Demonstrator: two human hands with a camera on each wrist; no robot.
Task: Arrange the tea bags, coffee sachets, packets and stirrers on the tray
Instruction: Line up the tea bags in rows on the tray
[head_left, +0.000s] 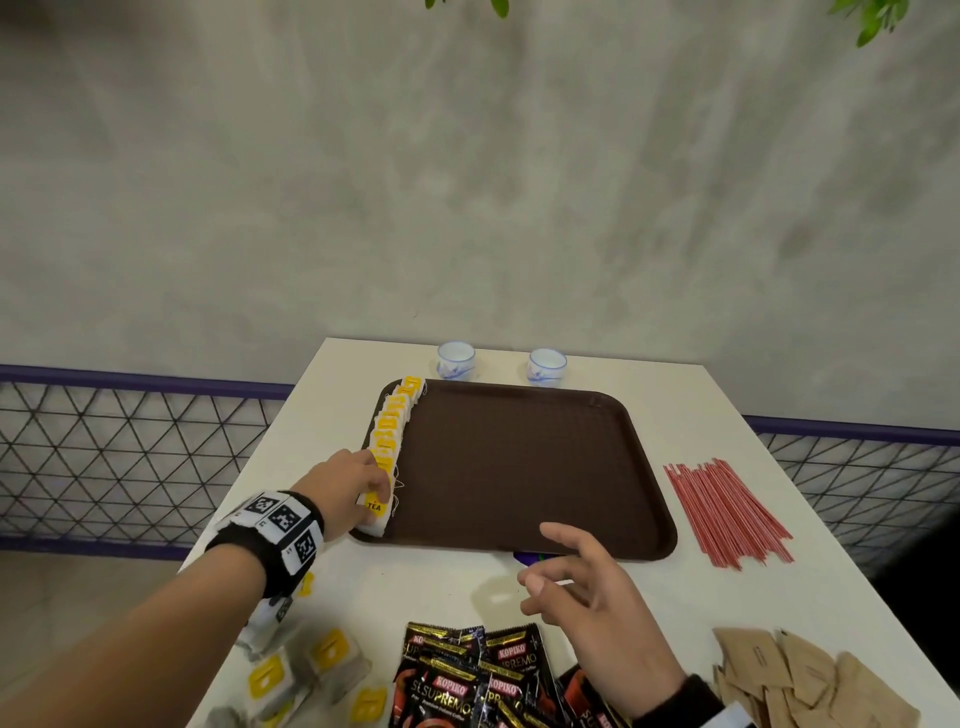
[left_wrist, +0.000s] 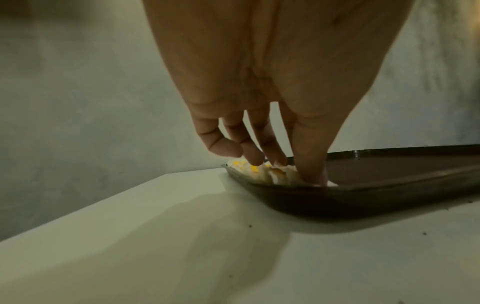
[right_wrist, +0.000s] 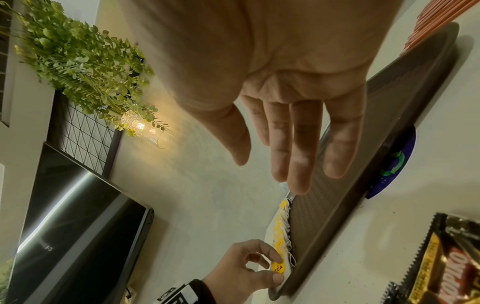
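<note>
currently, head view: the left hand (head_left: 345, 486) pinches the nearest tea bag (head_left: 375, 512) at the near left corner of the tray (head_left: 519, 467), closing a row of bags that runs along the tray's left edge. the right hand (head_left: 587, 587) hovers over the table's near side, fingers relaxed, holding nothing. judged step: tea-bag row nearly laid; more bags (head_left: 291, 670) lie loose on the table. sachets (head_left: 467, 675), packets (head_left: 800, 675) and stirrers (head_left: 727, 512) are all off the tray.

left wrist view: fingertips (left_wrist: 311, 174) press into soft white bags with yellow tags, set against the tray's low raised rim. the tray is dark brown, rigid, with rounded corners.

right wrist view: the tray floor shows a fine woven texture; the sachets are glossy foil with serrated ends; thin strings trail from the bags.

next move, by judgement: release the bag squarely, then fetch the loose bags or start a sachet column beside the row. the slick foil may slide.
</note>
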